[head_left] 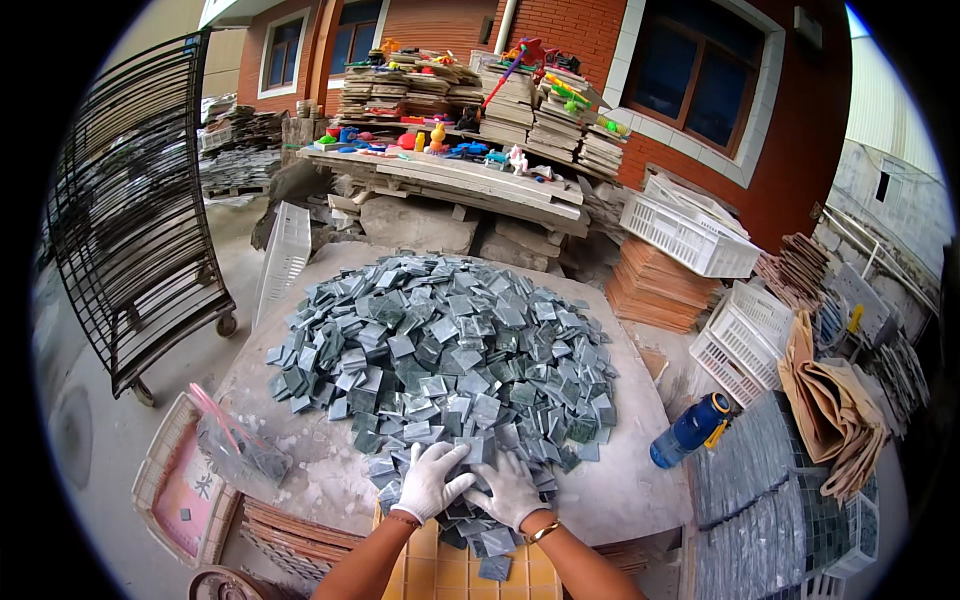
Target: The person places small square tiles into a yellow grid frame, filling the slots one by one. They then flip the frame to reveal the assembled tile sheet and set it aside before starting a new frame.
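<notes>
A broad heap of small square grey-green stone tiles covers the middle of a pale, dusty tabletop. Both my hands wear white gloves and rest on the heap's near edge, close together. My left hand lies over tiles with thumb and fingers apart; its fingertips touch a tile between the hands. Beside it, my right hand has its fingers spread over other tiles, fingertips partly hidden. Below my hands is a yellow gridded tray, with a few tiles at its far edge and one loose tile on it.
A blue water bottle stands at the right, near stacked tile sheets and white crates. At left are a plastic bag, a pink-bottomed basket and a black wheeled rack. Toys sit on slabs behind.
</notes>
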A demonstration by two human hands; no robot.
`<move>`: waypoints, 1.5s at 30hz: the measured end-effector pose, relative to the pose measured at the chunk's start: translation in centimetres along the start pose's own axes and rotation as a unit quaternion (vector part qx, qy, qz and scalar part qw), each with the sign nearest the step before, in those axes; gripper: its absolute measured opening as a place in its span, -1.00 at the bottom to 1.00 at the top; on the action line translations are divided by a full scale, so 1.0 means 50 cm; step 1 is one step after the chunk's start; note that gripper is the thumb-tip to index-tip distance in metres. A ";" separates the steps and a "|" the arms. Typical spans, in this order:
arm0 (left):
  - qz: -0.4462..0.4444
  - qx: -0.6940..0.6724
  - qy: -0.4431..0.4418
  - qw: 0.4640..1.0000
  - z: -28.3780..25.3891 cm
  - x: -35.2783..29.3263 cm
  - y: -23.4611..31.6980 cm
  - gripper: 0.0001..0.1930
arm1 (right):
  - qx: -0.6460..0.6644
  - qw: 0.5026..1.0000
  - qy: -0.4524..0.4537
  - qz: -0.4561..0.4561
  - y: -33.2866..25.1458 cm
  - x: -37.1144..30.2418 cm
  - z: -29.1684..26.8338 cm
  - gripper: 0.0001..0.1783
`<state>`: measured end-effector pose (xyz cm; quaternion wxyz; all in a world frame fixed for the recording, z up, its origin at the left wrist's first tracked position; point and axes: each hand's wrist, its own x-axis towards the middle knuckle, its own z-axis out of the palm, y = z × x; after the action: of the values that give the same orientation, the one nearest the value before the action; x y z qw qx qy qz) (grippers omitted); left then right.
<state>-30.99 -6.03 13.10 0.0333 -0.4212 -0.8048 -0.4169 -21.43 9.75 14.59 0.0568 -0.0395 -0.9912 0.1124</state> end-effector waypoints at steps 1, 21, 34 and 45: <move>-0.001 0.014 -0.003 1.000 0.004 -0.012 0.008 -0.39 | -0.027 1.000 -0.010 -0.012 -0.011 -0.020 -0.019 -0.38; -0.344 -0.057 0.084 0.934 -0.054 -0.429 0.032 -0.51 | 0.200 0.931 0.097 0.291 -0.022 -0.467 0.102 -0.45; -0.252 0.172 -0.079 0.949 -0.152 -0.421 0.101 -0.34 | -0.028 0.981 -0.036 0.190 -0.030 -0.481 -0.044 -0.43; 0.059 0.250 -0.066 0.964 0.015 -0.040 -0.025 -0.28 | 0.034 0.984 0.147 -0.094 0.031 -0.027 0.067 -0.42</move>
<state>-30.37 -7.22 10.99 0.1090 -0.4727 -0.8576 -0.1708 -20.37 10.39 10.88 0.2130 0.0393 -0.9672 0.1331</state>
